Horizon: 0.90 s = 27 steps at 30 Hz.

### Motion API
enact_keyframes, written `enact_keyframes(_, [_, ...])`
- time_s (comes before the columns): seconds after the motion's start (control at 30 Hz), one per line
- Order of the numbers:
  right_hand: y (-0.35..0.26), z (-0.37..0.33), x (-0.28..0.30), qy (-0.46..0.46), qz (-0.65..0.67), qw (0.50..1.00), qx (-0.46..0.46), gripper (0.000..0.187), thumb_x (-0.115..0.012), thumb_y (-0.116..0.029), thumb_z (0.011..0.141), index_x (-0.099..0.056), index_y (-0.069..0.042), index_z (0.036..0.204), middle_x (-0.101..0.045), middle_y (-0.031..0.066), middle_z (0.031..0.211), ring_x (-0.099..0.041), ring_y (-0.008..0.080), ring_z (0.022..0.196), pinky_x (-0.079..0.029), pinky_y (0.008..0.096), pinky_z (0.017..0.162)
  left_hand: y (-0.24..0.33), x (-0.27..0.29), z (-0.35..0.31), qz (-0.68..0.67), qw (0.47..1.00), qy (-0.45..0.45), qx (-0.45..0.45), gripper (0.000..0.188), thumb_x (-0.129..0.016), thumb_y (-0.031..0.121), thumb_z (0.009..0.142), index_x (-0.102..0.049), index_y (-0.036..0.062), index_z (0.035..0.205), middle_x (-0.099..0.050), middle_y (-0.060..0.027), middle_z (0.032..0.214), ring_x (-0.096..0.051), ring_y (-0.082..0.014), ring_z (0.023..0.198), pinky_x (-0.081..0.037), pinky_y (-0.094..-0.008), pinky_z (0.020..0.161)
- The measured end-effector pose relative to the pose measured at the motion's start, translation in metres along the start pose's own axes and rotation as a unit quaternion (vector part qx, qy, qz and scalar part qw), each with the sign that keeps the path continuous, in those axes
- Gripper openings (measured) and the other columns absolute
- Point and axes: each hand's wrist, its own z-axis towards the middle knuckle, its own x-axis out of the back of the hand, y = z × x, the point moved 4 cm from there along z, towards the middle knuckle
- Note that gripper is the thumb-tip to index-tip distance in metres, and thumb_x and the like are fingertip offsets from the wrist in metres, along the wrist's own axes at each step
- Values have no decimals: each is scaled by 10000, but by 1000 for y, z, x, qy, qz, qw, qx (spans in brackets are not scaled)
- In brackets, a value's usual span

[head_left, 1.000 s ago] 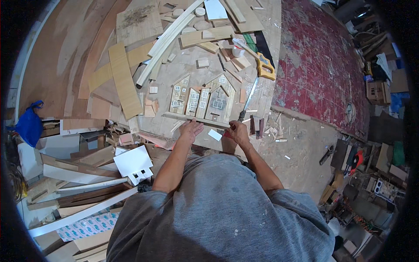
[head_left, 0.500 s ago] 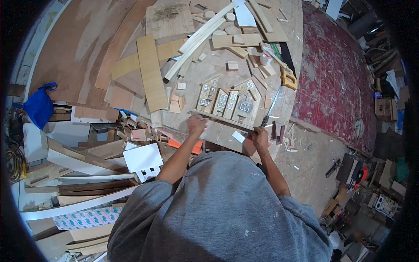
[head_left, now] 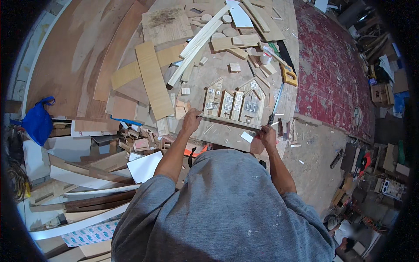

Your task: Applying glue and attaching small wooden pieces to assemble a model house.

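Observation:
A wooden model of a row of small houses (head_left: 241, 104) stands on the workbench before me. It has peaked roofs and pale window frames, and a narrow wooden strip (head_left: 231, 122) runs along its front edge. My left hand (head_left: 190, 121) is closed at the left end of this strip, thumb and fingers pinching it. At the opposite end, my right hand (head_left: 267, 135) grips the strip's corner, its fingertips partly hidden. A handsaw with a yellow handle (head_left: 289, 76) lies beyond the model on the right.
Long pale wooden strips (head_left: 198, 48) and a flat board (head_left: 154, 80) lie left of the model. A small wooden block (head_left: 235, 67) sits behind it. A white container (head_left: 266, 56) stands near the saw. Stacked offcuts (head_left: 96, 174) fill the lower left, beside a blue bag (head_left: 38, 120).
My left hand has come onto the left end of the strip, where it was beside it before. My right hand stays at the right end. The whole view has shifted slightly.

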Motion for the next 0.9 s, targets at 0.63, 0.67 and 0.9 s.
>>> enact_keyframes(0.63, [-1, -3, -3, 8, 6, 1000, -24, 256, -701, 0, 749, -716, 53, 1000, -669, 207, 916, -683, 353, 841, -540, 389, 741, -1, -15, 59, -56, 993, -25, 105, 414, -633, 144, 767, -683, 59, 1169, -656, -263, 1104, -628, -399, 1053, -489, -447, 927])
enact_keyframes(0.67, [4, -5, -2, 3, 17, 999, -45, 258, -699, -3, 749, -715, 53, 1000, -667, 210, 903, -684, 353, 838, -538, 392, 737, 15, -18, 62, -57, 993, -32, 99, 414, -633, 144, 767, -683, 59, 1169, -656, -263, 1104, -628, -399, 1053, -489, -447, 927])
enact_keyframes(0.9, [1, -3, 0, 2, 12, 1000, -15, 230, -703, -17, 752, -718, 36, 976, -664, 204, 864, -678, 358, 804, -532, 403, 720, 28, -20, 66, 4, 997, 48, 55, 323, -707, 224, 798, -686, 98, 1095, -640, -170, 907, -624, -349, 919, -488, -439, 834])
